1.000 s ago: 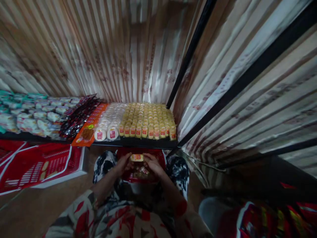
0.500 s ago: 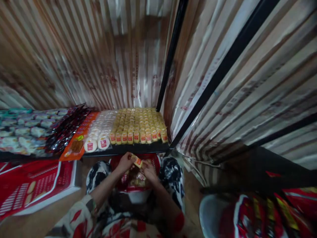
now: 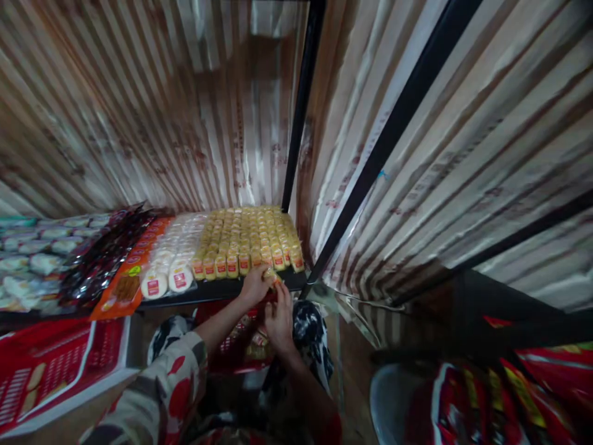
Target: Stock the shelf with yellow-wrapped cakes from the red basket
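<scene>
My left hand (image 3: 256, 285) is closed around a small yellow wrapped cake (image 3: 272, 276) at the front edge of the black shelf (image 3: 217, 288). Close by on its right is my right hand (image 3: 279, 321), fingers stretched upward and thumb apart, with the fingertips at the cake's near side. Whether they press on it is hard to see. Behind the hands, rows of similar yellow wrapped cakes (image 3: 243, 238) with red labels stand tightly packed. Below, between my knees, a red basket (image 3: 227, 364) holds a few more wrapped pieces, partly hidden by my forearms.
White round packets (image 3: 169, 253), an orange bag (image 3: 127, 272), dark shiny packs (image 3: 102, 266) and whitish packets (image 3: 46, 247) line the shelf leftward. A red-and-white box (image 3: 60, 364) lies lower left. Red packages (image 3: 491, 395) fill the lower right. Black posts (image 3: 303, 105) stand before striped sheeting.
Both hands have risen from over the basket to the shelf's front edge, carrying the wrapped cake. My right hand's fingers have straightened. The view has shifted slightly.
</scene>
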Demonstrator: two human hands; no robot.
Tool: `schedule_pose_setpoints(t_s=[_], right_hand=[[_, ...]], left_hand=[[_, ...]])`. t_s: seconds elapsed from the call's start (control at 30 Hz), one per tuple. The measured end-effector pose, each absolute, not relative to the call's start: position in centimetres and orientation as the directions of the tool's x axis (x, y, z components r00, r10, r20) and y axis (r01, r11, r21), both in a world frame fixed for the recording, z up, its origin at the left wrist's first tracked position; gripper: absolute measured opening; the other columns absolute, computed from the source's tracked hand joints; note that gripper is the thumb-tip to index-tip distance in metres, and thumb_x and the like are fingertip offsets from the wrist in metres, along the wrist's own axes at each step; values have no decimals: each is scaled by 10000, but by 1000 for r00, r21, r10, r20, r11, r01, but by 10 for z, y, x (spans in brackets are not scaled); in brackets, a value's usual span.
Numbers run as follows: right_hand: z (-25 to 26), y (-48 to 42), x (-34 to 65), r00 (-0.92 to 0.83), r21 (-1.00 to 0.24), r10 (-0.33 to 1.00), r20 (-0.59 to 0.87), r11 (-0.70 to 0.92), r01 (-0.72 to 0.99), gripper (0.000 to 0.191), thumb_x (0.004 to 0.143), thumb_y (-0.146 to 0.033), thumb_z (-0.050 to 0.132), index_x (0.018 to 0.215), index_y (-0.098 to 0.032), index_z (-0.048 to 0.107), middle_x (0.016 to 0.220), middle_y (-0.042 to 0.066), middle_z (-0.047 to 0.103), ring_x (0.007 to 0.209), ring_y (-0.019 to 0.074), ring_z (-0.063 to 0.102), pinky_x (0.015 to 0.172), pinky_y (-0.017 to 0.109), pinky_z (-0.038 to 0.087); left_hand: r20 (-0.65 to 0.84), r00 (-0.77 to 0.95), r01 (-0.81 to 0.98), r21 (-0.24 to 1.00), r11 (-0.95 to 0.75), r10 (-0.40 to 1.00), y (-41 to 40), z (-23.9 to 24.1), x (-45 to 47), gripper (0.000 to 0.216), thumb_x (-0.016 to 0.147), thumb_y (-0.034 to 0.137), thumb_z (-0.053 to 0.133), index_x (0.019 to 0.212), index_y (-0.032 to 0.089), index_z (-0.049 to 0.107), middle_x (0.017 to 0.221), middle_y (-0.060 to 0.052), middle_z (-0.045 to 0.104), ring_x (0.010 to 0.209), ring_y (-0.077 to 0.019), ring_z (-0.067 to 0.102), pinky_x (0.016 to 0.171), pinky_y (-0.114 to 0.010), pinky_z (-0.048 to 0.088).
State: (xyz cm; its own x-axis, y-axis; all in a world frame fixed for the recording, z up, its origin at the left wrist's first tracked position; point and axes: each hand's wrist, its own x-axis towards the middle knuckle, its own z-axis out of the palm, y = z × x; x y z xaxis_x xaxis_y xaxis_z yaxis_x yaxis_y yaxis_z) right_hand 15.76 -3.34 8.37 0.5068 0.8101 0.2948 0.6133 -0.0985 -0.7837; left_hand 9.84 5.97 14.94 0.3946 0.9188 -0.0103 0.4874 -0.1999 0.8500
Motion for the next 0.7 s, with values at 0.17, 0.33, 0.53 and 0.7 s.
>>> schedule_pose_setpoints(t_s=[0.17,0.33,0.53,0.7], right_hand=[[86,-26,173,520,-791,800,300,-96,604,553,764,-175,387,1308,-85,425,1366,164,391,1305,253,309,1061,456,298],[86,-18,187,528,-801,785,323,-71,595,562,762,-149,382,1321,-104,420,1359,141,424,1292,230,342,1076,440,295],[88,-8,197,532,-826,806,258,-102,554,560,768,-151,377,1324,-109,432,1336,140,454,1246,231,411,1030,402,373],[86,0,199,535,-826,800,272,-91,556,559,772,-145,382,1329,-146,439,1287,124,493,1194,227,456,1030,398,372]], left_hand=[[86,470,534,765,-360,879,68,154,124,267,769,170,529,1019,177,621,1011,-63,606,1002,-195,520,954,-341,381],[31,431,640,694,-329,902,74,159,142,331,790,202,522,1113,180,594,1059,-81,553,963,-192,531,926,-322,406],[17,446,712,600,-366,895,85,167,154,307,799,199,505,1085,170,614,1093,-112,517,947,-214,533,886,-322,423],[-22,447,736,577,-354,894,93,170,156,278,791,178,518,1045,173,630,1082,-111,526,898,-209,555,847,-312,432]])
